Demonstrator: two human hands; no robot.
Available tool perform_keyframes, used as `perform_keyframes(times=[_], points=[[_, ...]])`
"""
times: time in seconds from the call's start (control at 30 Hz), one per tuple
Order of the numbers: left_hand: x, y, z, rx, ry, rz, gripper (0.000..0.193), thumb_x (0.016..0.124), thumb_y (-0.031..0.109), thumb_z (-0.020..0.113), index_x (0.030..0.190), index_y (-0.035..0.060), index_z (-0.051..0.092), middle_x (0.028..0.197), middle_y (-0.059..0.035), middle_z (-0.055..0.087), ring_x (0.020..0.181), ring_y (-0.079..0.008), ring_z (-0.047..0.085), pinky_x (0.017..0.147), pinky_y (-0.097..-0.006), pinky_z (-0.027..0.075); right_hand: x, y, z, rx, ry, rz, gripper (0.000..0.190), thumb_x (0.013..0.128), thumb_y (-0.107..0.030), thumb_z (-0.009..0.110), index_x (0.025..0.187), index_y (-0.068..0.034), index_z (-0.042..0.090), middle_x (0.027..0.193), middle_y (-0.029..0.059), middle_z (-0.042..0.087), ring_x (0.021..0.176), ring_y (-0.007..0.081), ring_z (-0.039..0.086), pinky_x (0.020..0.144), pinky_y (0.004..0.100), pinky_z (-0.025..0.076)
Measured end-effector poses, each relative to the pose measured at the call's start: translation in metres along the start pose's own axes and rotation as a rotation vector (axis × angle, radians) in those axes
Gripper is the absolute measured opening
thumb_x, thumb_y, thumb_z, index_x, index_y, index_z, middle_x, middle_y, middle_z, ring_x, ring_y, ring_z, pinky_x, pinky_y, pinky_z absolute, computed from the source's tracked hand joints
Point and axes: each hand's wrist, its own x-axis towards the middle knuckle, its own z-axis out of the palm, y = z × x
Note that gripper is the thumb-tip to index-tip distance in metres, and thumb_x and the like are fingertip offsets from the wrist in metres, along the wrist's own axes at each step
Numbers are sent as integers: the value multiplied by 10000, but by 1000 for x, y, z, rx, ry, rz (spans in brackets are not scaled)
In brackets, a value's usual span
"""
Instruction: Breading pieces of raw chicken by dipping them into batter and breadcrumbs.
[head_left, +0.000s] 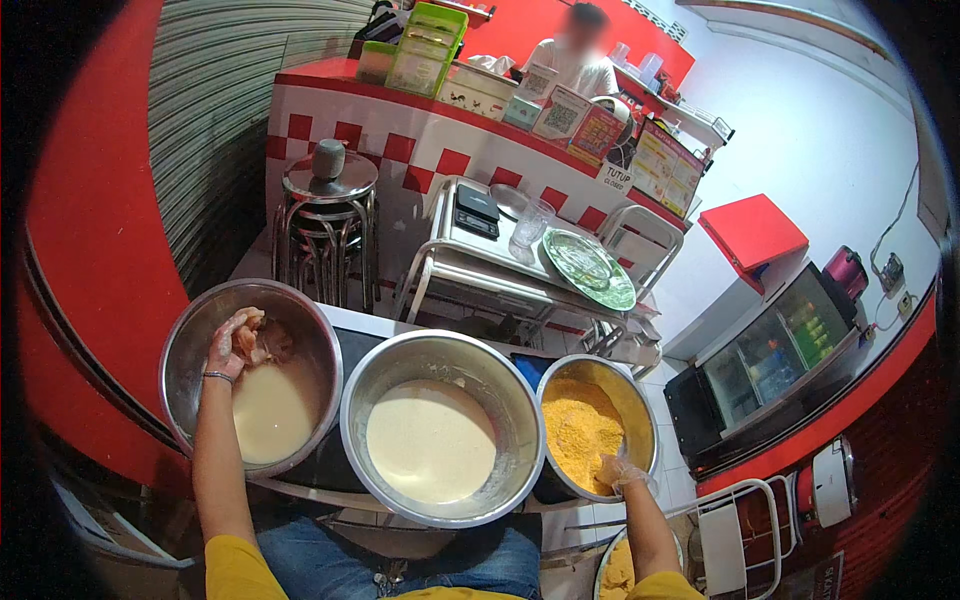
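My left hand (227, 346) reaches into the steel bowl (177, 352) on the left. Its fingers curl around a piece of raw meat, likely chicken (249, 342), beside more meat at the far wall, above a pale milky liquid (276, 420). White batter smears coat that hand. A larger steel bowl (517, 420) in the middle holds thick cream-coloured batter (431, 442). In a smaller steel bowl (643, 427) on the right, orange-yellow breadcrumbs (581, 427) are heaped. My right hand (619, 472), in a clear plastic glove, touches the crumbs at the near rim; its fingertips are partly hidden.
The bowls stand on a dark-topped table (322, 465). Another crumb-filled container (619, 570) sits low at right. Beyond are stacked metal stools (330, 180) and a white trolley (450, 240) with a scale (477, 210) and green plate (589, 266). A person (574, 64) stands behind the counter.
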Motion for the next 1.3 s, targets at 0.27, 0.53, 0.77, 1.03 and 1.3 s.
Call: perform_keyframes(times=[0.27,0.53,0.77,1.03,1.3], points=[[-3,-2,3,7,22,3,226,826,127,602,1046,76,622,987,-36,661,848,-105,613,686,-252,499,-5,-10,-8,-54,-9,4,530,753,-387,591,1132,-17,581,1097,232,617,1030,359,603,869,429,491],[-2,-4,1,68,-9,-24,239,852,117,579,1083,64,608,1029,-34,656,917,-113,614,734,-245,492,-6,-16,-17,-97,-93,14,519,778,-369,563,1155,-12,568,1143,237,592,1058,359,587,894,433,476],[0,-7,-7,44,-54,-29,247,862,115,568,1094,44,610,1050,-44,655,938,-129,615,807,-256,495,2,-13,-11,-67,-129,16,522,795,-359,548,1203,-33,543,1204,231,562,1099,353,566,940,419,450],[-3,-6,-3,69,-80,-37,233,867,141,563,1074,50,619,1027,-43,655,893,-137,616,709,-297,521,-9,-20,-21,-24,-30,-32,537,749,-388,611,1126,-7,585,1096,244,610,1030,364,599,891,430,481],[-3,-6,-7,82,-77,-84,213,873,156,542,1040,63,634,971,-24,647,884,-126,597,660,-298,519,-7,-20,-18,-48,-37,-24,532,752,-393,597,1139,-28,586,1106,235,610,1032,362,598,892,443,478]])
